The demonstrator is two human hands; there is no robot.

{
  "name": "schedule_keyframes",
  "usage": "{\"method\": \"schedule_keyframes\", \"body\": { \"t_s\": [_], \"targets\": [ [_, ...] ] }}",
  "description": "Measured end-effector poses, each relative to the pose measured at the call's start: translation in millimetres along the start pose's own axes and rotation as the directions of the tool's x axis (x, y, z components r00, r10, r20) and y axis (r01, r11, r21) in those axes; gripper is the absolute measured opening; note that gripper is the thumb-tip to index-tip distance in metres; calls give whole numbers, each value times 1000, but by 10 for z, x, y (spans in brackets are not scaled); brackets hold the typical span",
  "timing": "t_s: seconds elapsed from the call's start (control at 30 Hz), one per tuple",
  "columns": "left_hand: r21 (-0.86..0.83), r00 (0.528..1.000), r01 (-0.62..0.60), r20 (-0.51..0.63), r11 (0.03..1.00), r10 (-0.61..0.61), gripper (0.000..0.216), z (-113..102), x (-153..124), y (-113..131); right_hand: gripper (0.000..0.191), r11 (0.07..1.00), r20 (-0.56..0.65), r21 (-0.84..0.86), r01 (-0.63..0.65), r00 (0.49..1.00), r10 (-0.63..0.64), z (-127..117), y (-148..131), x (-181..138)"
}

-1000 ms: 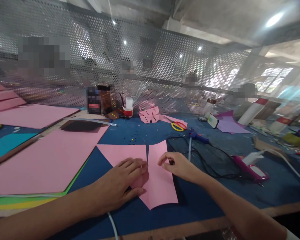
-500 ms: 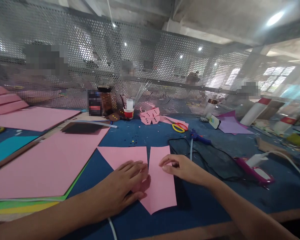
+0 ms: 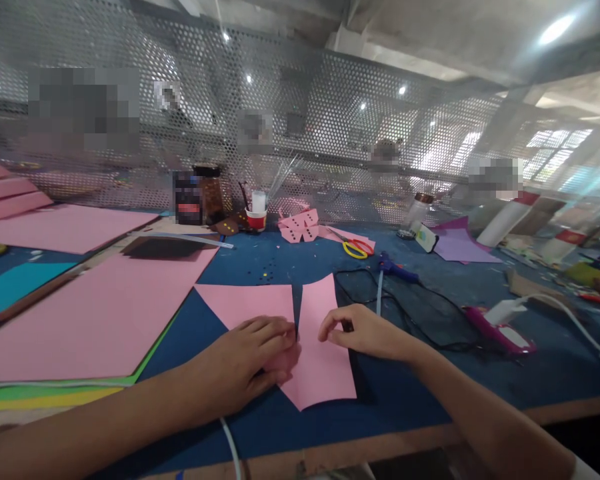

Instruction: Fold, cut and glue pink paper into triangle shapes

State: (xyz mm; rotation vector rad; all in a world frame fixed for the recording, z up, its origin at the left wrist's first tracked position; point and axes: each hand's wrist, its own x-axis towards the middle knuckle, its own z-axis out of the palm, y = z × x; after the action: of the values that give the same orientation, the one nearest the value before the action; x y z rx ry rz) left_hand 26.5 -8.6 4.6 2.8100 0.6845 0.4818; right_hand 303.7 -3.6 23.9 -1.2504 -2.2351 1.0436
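While it is partly covered, the slit pink sheet (image 3: 325,363) lies at lower centre of my frame, on the blue worktop (image 3: 415,407). Its pointed lower tip stops short of the brown front edge (image 3: 410,441), with worktop between; more blue stretches above it and to its lower right, while one large pink sheet (image 3: 105,320) lies just beside its upper-left corner. I count one slit, running down from its top edge; the pink looks plain and matte, the right part curving slightly. My left hand (image 3: 260,353) rests palm down across its middle, fingers extended and loose, grip unclosed. My right hand (image 3: 365,330) arches over its right side, fingers bent; I cannot tell whether that grip pinches the paper. Toward upper centre I count one pair of scissors (image 3: 357,248), one black-dotted pink piece (image 3: 299,227) and one red-and-white cup (image 3: 256,219); at right, one blue glue gun (image 3: 400,270) and one magenta device (image 3: 500,333).
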Motion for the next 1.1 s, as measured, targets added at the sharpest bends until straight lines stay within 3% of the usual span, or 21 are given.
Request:
{"method": "schedule_keyframes", "body": {
  "t_s": [0.27, 0.63, 0.83, 1.1],
  "targets": [
    [-23, 1000, -9, 22, 1000, 9, 32, -6, -5, 9, 23, 998, 50, 66, 22, 998, -25, -58, -25, -15],
    [-19, 999, -54, 10, 998, 54, 39, 13, -13, -17, 29, 999, 116, 43, -3, 993, -2, -76, -52, -36],
    [-10, 997, -74, -23, 997, 74, 40, 31, -11, -48, 23, 997, 135, 73, 13, 991, -22, -111, -55, -46],
    [-108, 992, -123, -9, 987, 123, 28, 33, -27, -25, 20, 997, 146, 63, 39, 988, -48, -130, -45, -65]
  ]
}}
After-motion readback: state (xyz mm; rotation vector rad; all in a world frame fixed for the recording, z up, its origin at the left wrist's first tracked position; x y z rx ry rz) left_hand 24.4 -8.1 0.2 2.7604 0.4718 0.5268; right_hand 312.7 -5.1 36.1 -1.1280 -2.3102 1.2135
